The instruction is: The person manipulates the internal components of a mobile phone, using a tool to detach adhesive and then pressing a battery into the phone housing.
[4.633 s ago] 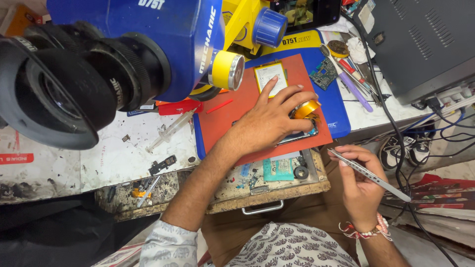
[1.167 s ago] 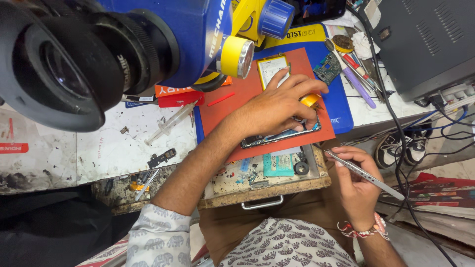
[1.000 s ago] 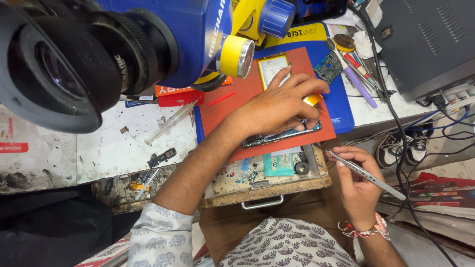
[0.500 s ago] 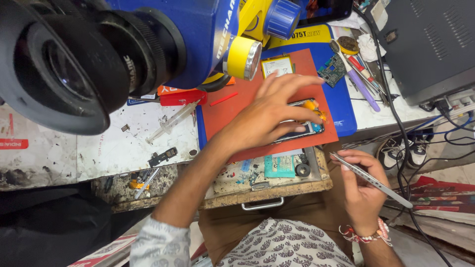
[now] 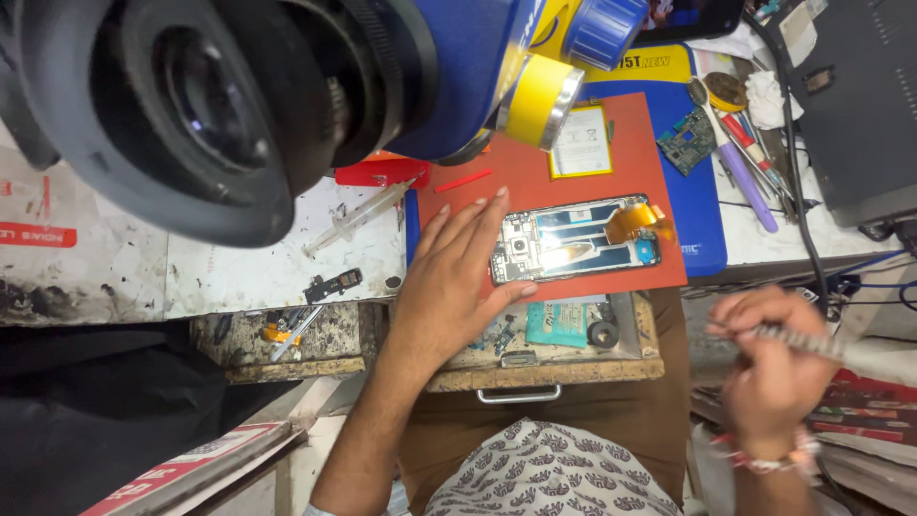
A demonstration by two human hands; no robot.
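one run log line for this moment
left hand: flat on red work mat, beside opened phone frame | right hand: holds slim metal tool off the bench

Opened phone [image 5: 576,239] on mat [image 5: 521,182], battery [image 5: 581,141] behind, drawer [image 5: 544,358] before

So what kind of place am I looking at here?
Most likely a phone repair bench. An opened phone lies on a red mat under a blue microscope, with a loose circuit board nearby; the right hand holds tweezers.
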